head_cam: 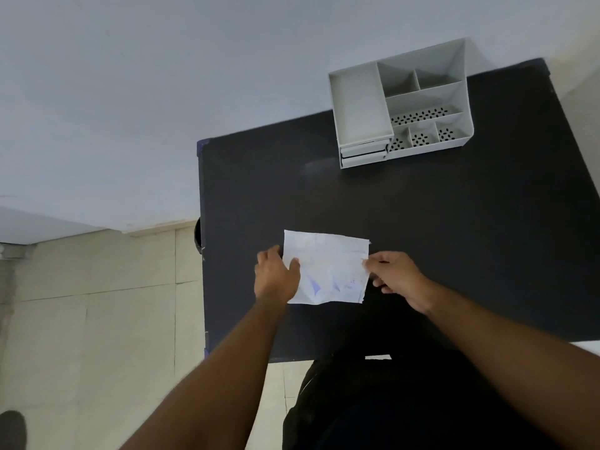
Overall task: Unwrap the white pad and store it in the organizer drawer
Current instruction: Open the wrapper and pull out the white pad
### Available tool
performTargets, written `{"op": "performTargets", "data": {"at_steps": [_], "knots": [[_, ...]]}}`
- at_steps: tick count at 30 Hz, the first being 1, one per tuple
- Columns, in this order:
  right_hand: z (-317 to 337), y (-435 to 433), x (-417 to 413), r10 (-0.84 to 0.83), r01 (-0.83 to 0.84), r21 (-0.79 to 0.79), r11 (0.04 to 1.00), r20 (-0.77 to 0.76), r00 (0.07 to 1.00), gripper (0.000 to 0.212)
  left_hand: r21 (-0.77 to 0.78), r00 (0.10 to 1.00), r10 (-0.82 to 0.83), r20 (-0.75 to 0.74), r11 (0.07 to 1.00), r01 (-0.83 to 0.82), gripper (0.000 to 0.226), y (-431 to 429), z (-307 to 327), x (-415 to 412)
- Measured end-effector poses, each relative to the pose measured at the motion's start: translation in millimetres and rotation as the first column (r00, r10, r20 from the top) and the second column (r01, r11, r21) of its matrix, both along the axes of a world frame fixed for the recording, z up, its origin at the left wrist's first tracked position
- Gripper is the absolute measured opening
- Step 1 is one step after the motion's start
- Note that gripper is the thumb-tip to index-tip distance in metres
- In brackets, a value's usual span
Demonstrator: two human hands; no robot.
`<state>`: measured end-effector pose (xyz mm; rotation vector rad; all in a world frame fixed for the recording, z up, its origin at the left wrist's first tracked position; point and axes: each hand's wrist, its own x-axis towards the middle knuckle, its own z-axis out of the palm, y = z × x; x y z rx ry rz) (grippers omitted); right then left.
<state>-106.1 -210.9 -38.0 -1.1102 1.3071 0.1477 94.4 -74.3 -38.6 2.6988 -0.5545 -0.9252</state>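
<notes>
A white wrapped pad point(328, 267), a flat crinkled packet with faint blue print, is held over the near part of the dark table point(422, 222). My left hand point(276, 276) grips its left edge, thumb on top. My right hand point(394, 277) pinches its right edge between thumb and fingers. The grey organizer point(401, 102) stands at the far side of the table, well beyond both hands. It has several open compartments on top, and small drawers point(363, 154) at its front left corner look shut.
The table's left edge point(201, 254) drops to a tiled floor point(97, 319). A white wall rises behind the table. Dark clothing or a bag point(373, 401) sits below the table's near edge, between my forearms.
</notes>
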Motion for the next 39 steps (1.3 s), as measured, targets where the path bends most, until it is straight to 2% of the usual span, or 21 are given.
{"op": "performTargets", "data": {"at_steps": [5,8,10,13,16,18,20,21,23,24,25,27,28,29,31,32,33,35,36,38,39], "knots": [[-6,-8,6,0.035,-0.044,-0.104,0.994,-0.084,0.996,0.005,-0.001,0.931,0.302,-0.207,0.951,-0.309,0.013,-18,-3,21],[-11,-8,9,0.034,-0.046,-0.126,0.991,-0.096,0.995,0.006,-0.032,0.861,0.427,-0.277,0.891,-0.453,0.008,-25,3,23],[-12,-9,12,0.013,-0.029,-0.155,0.987,-0.105,0.994,0.007,-0.116,0.847,0.426,-0.318,0.869,-0.48,0.007,-33,16,22],[-4,-11,20,-0.095,0.08,-0.167,0.983,-0.08,0.992,0.01,-0.309,0.873,0.262,-0.412,0.861,-0.404,0.01,-52,53,21],[7,-16,29,-0.187,0.191,-0.164,0.968,0.041,0.982,0.011,-0.435,0.832,0.006,-0.555,0.85,-0.296,0.017,-68,84,24],[15,-22,34,-0.224,0.236,-0.161,0.958,0.089,0.971,0.01,-0.379,0.902,-0.014,-0.432,0.91,-0.168,0.014,-72,89,28],[18,-26,36,-0.196,0.209,-0.179,0.961,0.088,0.977,0.01,-0.221,0.971,-0.017,-0.237,0.974,-0.037,0.015,-71,91,34],[19,-28,37,-0.169,0.182,-0.189,0.965,0.082,0.982,0.01,-0.184,0.967,-0.078,-0.244,0.982,0.033,0.016,-71,94,35],[21,-32,36,-0.125,0.135,-0.207,0.969,0.063,0.99,0.012,-0.248,0.877,-0.245,-0.414,0.957,0.151,0.014,-73,110,33],[21,-32,35,-0.109,0.118,-0.212,0.97,0.052,0.993,0.014,-0.273,0.842,-0.262,-0.471,0.951,0.143,0.013,-72,114,33],[20,-33,34,-0.098,0.106,-0.217,0.97,0.045,0.994,0.015,-0.273,0.858,-0.251,-0.448,0.952,0.136,0.014,-71,113,35],[17,-32,31,-0.09,0.097,-0.228,0.969,0.04,0.995,0.016,-0.19,0.936,-0.216,-0.278,0.967,0.167,0.02,-65,105,42],[16,-31,30,-0.092,0.099,-0.232,0.968,0.04,0.995,0.015,-0.142,0.951,-0.199,-0.237,0.975,0.169,0.02,-62,100,45],[15,-31,28,-0.09,0.096,-0.23,0.969,0.036,0.995,0.014,-0.161,0.943,-0.198,-0.269,0.974,0.159,0.019,-61,99,46],[14,-29,25,-0.08,0.086,-0.211,0.974,0.038,0.996,0.013,-0.276,0.871,-0.248,-0.424,0.951,0.136,0.013,-62,111,41],[14,-28,24,-0.08,0.087,-0.203,0.975,0.042,0.996,0.013,-0.297,0.858,-0.266,-0.44,0.944,0.141,0.011,-62,112,40],[15,-27,24,-0.077,0.084,-0.208,0.974,0.044,0.996,0.013,-0.277,0.88,-0.274,-0.388,0.945,0.173,0.011,-62,110,42],[17,-27,24,-0.059,0.068,-0.238,0.969,0.045,0.997,0.012,-0.136,0.922,-0.267,-0.281,0.962,0.237,0.011,-56,103,45],[17,-28,25,-0.052,0.061,-0.251,0.966,0.045,0.998,0.012,-0.139,0.908,-0.229,-0.352,0.972,0.192,0.011,-53,101,48],[16,-30,26,-0.04,0.048,-0.265,0.963,0.037,0.999,0.012,-0.22,0.797,-0.196,-0.571,0.972,0.081,0.01,-50,107,49],[16,-31,25,-0.026,0.033,-0.269,0.963,0.031,0.999,0.012,-0.243,0.754,-0.2,-0.626,0.968,0.055,0.009,-50,109,48]]}}
